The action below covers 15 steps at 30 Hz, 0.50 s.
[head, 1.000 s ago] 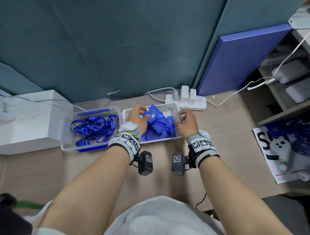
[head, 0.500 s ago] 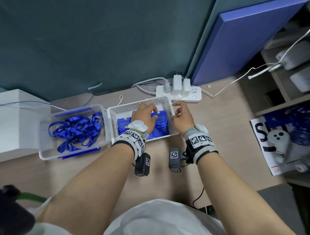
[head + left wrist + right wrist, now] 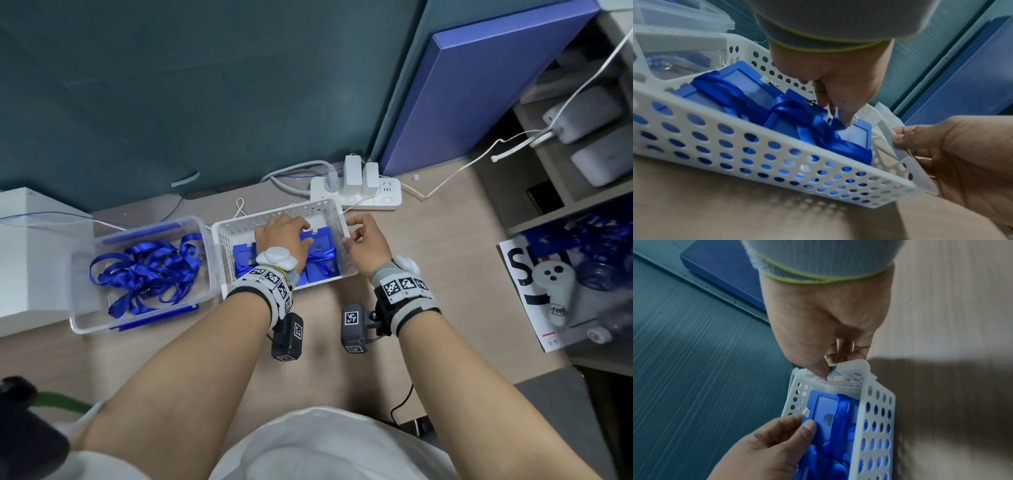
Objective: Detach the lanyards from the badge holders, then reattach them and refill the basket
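A white perforated basket (image 3: 219, 240) on the desk holds several blue badge holders (image 3: 320, 245) wrapped in blue lanyards. My left hand (image 3: 284, 236) reaches into the basket. Its thumb and curled fingers pinch the top corner of a badge holder (image 3: 822, 405) at the basket's right end, and one fingertip presses down on this holder (image 3: 855, 136). My right hand (image 3: 366, 243) grips the basket's right end wall (image 3: 851, 369), thumb inside and fingers outside. Loose blue lanyards (image 3: 147, 267) lie in a clear plastic box (image 3: 78, 322) to the left of the basket.
A white power strip (image 3: 359, 192) with plugs and cables sits just behind the basket against the teal partition. A white box (image 3: 34, 257) stands at the far left. At the right are shelves, a printed sheet and a white controller (image 3: 555, 284).
My left hand has lowered the lanyard-wrapped badge holder from above the basket down into it. My right hand has moved onto the basket's right end wall.
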{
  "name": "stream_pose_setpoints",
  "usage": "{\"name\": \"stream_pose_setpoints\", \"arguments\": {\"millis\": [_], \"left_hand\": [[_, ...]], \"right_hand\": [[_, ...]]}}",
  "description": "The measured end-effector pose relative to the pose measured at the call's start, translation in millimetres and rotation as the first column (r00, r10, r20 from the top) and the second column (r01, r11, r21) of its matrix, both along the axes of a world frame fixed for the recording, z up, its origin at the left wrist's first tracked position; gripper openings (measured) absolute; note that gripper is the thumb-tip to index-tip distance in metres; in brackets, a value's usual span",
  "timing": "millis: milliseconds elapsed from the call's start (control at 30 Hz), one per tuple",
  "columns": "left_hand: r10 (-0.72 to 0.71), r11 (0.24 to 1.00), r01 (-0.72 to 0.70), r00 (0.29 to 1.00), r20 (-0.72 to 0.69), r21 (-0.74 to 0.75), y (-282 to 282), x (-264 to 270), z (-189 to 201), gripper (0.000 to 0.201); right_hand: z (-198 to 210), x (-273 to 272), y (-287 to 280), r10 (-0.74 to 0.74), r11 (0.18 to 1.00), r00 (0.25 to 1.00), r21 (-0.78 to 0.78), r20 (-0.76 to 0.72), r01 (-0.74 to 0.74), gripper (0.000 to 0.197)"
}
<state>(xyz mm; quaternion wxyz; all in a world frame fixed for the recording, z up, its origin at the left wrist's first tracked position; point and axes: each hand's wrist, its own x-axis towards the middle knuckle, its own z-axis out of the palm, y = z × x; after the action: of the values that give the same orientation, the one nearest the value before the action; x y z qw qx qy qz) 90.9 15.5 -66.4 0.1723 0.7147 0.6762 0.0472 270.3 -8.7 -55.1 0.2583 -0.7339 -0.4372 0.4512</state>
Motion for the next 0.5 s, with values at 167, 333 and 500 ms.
{"name": "stream_pose_setpoints", "arguments": {"millis": [167,333,500], "left_hand": [[0.05,0.999,-0.049,0.996,0.069,-0.011,-2,-5,2,0.03],[0.083,0.996,-0.084,0.988,0.132,0.0,-8,-18,18,0.024],[0.192,0.981,-0.193,0.955,0.225,-0.017,-25,-33,41,0.017]], "right_hand": [[7,3,2,-0.022,0.999,1.0,-0.042,0.002,0.022,0.029],[24,-1,3,-0.038,0.999,0.999,-0.028,0.018,0.038,0.029],[52,-9,-3,-0.015,1.0,1.0,0.007,0.014,0.015,0.02]]}}
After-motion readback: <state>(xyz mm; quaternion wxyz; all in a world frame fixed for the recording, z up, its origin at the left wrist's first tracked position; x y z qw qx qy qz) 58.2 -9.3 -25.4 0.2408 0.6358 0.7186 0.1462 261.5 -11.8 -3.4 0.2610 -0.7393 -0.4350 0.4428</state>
